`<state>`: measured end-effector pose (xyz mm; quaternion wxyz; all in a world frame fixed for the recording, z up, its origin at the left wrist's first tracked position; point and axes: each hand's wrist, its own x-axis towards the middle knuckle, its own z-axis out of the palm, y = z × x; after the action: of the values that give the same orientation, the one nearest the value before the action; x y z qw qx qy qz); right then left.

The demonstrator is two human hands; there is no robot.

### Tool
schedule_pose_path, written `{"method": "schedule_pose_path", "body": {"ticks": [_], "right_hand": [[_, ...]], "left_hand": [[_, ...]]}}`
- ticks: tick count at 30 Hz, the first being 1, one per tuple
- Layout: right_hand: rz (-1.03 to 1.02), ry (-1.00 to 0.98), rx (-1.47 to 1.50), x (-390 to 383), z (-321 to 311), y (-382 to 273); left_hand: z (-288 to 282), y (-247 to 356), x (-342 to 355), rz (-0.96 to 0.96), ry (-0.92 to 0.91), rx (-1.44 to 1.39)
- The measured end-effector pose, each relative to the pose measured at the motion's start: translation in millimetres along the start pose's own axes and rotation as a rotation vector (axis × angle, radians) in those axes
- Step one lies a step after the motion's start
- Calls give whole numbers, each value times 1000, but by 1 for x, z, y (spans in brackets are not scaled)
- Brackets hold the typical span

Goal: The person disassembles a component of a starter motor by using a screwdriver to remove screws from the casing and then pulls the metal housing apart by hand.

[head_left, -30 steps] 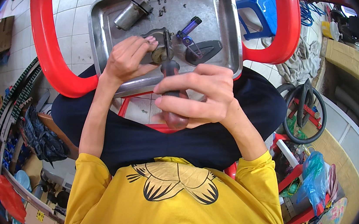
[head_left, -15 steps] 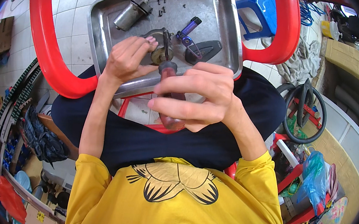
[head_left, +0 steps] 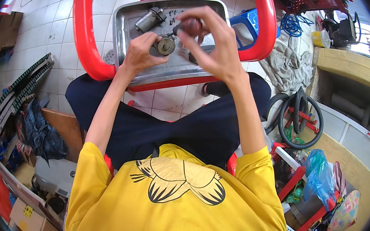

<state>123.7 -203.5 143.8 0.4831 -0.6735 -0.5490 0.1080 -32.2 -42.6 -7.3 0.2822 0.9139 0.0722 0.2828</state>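
A steel tray (head_left: 121, 27) rests on a red plastic chair. My left hand (head_left: 141, 54) grips a dull round metal part (head_left: 165, 46) at the tray's near left, thumb beside it and fingers curled over its edge. My right hand (head_left: 214, 48) is curled round a red-and-black screwdriver handle (head_left: 192, 26) above the tray's right half; its shaft points toward the round part. Behind my left hand lie a metal cylinder (head_left: 146, 22) and several small dark screws (head_left: 172, 13). A dark flat piece (head_left: 194, 58) is partly hidden under my right hand.
The red chair (head_left: 84, 46) surrounds the tray, with a blue stool (head_left: 244, 24) behind its right arm. To the right are a blue hose coil (head_left: 294, 23), a crumpled grey cloth (head_left: 280, 67), black tubes (head_left: 297, 136) and a blue plastic bag (head_left: 316, 172). Assorted clutter lines the left.
My right hand has moved up and forward over the tray, tilting the screwdriver handle away from me. The view has shifted; my left hand stays on the round part.
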Motion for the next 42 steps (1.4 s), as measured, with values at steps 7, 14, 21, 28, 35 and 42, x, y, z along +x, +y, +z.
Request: {"method": "schedule_pose_path", "body": {"ticks": [7, 14, 21, 28, 35, 42], "right_hand": [[-57, 56, -364, 50, 17, 22], [112, 102, -208, 60, 12, 12], [164, 142, -120, 37, 8, 25], [220, 286, 102, 41, 17, 17], [249, 263, 413, 52, 35, 20], [72, 209, -124, 62, 37, 20]], "left_hand": [[-10, 9, 12, -188, -69, -114], [-38, -4, 22, -320, -255, -34], [-57, 1, 15, -382, -283, -38], [-56, -23, -2, -305, -210, -84], [-40, -10, -11, -392, -104, -178], [-25, -17, -16, -273, -49, -175]]}}
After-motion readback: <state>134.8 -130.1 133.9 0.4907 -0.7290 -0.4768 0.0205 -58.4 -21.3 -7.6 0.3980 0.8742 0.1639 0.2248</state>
